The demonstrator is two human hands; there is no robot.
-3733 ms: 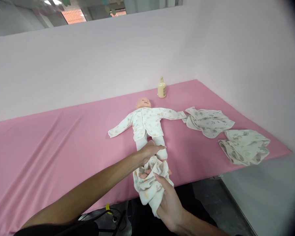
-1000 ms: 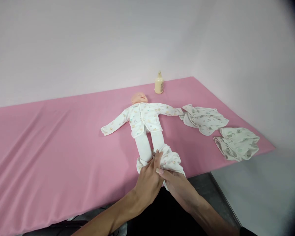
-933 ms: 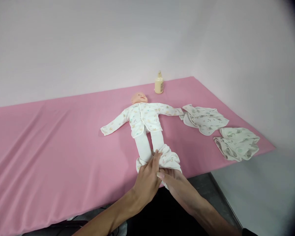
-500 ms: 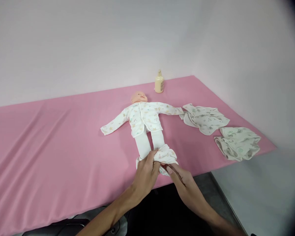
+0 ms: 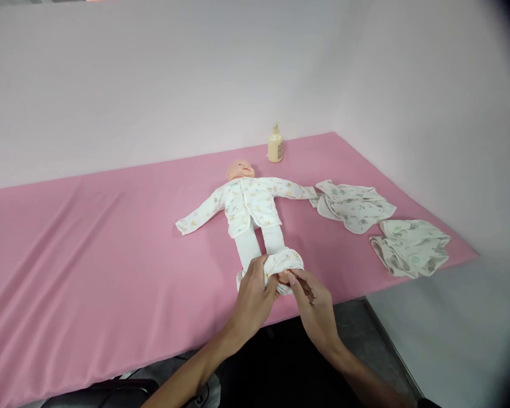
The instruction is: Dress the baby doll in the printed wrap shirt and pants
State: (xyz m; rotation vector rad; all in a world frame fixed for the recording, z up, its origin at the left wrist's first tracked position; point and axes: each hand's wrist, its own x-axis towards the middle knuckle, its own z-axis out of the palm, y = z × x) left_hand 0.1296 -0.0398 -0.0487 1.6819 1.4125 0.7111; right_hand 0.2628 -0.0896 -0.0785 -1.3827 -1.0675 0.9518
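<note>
Both forearms bare from wrist to the frame edge, no sleeves on them. Left hand point(image 5: 252, 299): no glove, no ring, no watch or band at the wrist. Right hand point(image 5: 317, 306): same, bare, nothing on the wrist; fingernails point(image 5: 292, 280) look longish and pale, finish too small to tell. Dark fabric patch at the bottom right corner by the right upper arm, possibly a sleeve edge, can't confirm. Dark mass below, between the two forearms, looks like dark clothing, cut unreadable. No markings or tattoos visible on either arm.
</note>
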